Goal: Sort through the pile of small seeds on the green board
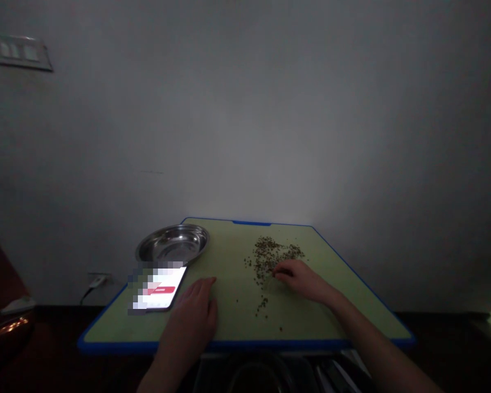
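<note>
Small dark grains (265, 254), perhaps seeds or dried beans, lie scattered over the pale green tabletop (229, 245). At the near right side of this spread is my right hand (300, 279), its fingertips drawn together in a pinch among the grains. What the pinch holds is too small to make out. My left hand (196, 311) rests on the left part of the table with its fingers stretched forward and the thumb apart, holding nothing. Just left of it lies a phone (163, 292) with a lit screen, partly blurred out. A few stray grains sit nearer the front edge.
A shallow steel bowl (175, 243) stands at the table's back left, behind the phone. Blue trim (286, 345) runs around the table edge. A grey wall (245, 136) rises behind, with a switch panel (16, 52) at upper left and a plug (97, 281) low down.
</note>
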{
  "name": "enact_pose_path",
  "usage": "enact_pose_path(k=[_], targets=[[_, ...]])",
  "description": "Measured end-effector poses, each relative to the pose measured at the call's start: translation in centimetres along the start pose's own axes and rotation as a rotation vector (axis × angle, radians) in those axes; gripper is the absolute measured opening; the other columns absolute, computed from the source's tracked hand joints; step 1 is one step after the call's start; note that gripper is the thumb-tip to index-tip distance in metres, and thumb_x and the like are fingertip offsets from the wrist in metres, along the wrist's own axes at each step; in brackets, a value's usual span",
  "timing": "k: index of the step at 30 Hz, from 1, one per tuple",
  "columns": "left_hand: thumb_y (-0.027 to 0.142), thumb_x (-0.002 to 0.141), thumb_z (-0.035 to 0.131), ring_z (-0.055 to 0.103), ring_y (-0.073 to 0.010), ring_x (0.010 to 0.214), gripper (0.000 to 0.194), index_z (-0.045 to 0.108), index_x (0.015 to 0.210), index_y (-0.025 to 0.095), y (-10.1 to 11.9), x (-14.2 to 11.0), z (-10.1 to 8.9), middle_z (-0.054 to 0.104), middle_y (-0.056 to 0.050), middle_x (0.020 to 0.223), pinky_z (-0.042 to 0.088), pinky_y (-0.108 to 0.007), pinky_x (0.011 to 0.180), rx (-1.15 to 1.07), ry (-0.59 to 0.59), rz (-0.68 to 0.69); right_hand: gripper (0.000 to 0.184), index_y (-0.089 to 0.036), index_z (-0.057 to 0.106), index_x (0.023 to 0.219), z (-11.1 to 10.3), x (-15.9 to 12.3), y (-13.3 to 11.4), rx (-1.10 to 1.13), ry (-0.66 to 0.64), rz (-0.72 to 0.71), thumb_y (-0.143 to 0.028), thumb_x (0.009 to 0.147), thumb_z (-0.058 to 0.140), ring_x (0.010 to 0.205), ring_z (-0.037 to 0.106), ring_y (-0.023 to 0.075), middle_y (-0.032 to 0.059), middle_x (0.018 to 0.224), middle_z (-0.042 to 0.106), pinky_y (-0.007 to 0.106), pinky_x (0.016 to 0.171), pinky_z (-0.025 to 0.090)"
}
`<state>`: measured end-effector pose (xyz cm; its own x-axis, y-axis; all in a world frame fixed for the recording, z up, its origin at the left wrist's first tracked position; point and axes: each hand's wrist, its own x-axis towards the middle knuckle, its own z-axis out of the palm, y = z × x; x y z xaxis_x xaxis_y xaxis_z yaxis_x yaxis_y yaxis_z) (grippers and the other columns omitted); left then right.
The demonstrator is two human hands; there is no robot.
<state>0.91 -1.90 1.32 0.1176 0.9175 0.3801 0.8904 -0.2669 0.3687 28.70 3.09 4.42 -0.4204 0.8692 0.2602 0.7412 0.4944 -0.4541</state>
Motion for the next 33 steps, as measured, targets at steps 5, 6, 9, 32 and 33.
enact_pose_path(k=[5, 6, 9, 32, 33], targets=[[0.024, 0.081, 0.037, 0.056, -0.0259, 0.118, 0.045, 0.056, 0.121, 0.014, -0.6, 0.2, 0.4, 0.063, -0.013, 0.123, 0.044, -0.047, 0.102, 0.004, 0.022, 0.008, 0.022, -0.018, 0.073, 0.093, 1.5, 1.9, 0.2, -0.017, 0.021, 0.031, -0.019, 0.085, 0.052, 0.088, 0.063, 0.0191, 0.006, 0.094, 0.073, 0.029, 0.08, 0.045], [0.025, 0.081, 0.037, 0.057, -0.0261, 0.118, 0.045, 0.056, 0.121, 0.014, -0.7, 0.2, 0.5, 0.063, -0.012, 0.123, 0.045, -0.047, 0.102, 0.006, 0.029, 0.011, 0.022, -0.018, 0.073, 0.094, 1.6, 2.3, 0.3, -0.04, 0.043, 0.043, -0.019, 0.085, 0.053, 0.09, 0.063, 0.0197, 0.0065, 0.095, 0.072, 0.03, 0.081, 0.044], [0.026, 0.082, 0.035, 0.057, -0.0263, 0.118, 0.046, 0.056, 0.122, 0.014, -1.1, 0.1, 0.9, 0.063, -0.012, 0.123, 0.045, -0.047, 0.102, 0.018, 0.05, 0.027, 0.022, -0.018, 0.072, 0.093, 0.9, 2.7, 0.9, -0.075, 0.119, 0.068, -0.019, 0.085, 0.052, 0.091, 0.062, 0.0205, 0.0076, 0.096, 0.071, 0.03, 0.082, 0.043], [0.026, 0.081, 0.039, 0.059, -0.0254, 0.116, 0.045, 0.057, 0.12, 0.015, -1.5, 0.2, 1.0, 0.065, -0.011, 0.121, 0.047, -0.045, 0.101, 0.026, 0.078, 0.041, 0.021, -0.015, 0.072, 0.077, -2.4, 0.9, 4.1, -0.056, 0.11, 0.13, -0.019, 0.081, 0.052, 0.067, 0.058, 0.0161, 0.0042, 0.073, 0.069, 0.026, 0.063, 0.04], [0.026, 0.081, 0.038, 0.059, -0.0258, 0.115, 0.045, 0.057, 0.12, 0.015, -1.5, 0.2, 1.0, 0.065, -0.012, 0.121, 0.047, -0.046, 0.101, 0.024, 0.077, 0.042, 0.021, -0.015, 0.072, 0.077, -2.5, 0.9, 3.4, -0.056, 0.107, 0.117, -0.019, 0.081, 0.053, 0.066, 0.057, 0.0156, 0.004, 0.072, 0.069, 0.025, 0.062, 0.04]])
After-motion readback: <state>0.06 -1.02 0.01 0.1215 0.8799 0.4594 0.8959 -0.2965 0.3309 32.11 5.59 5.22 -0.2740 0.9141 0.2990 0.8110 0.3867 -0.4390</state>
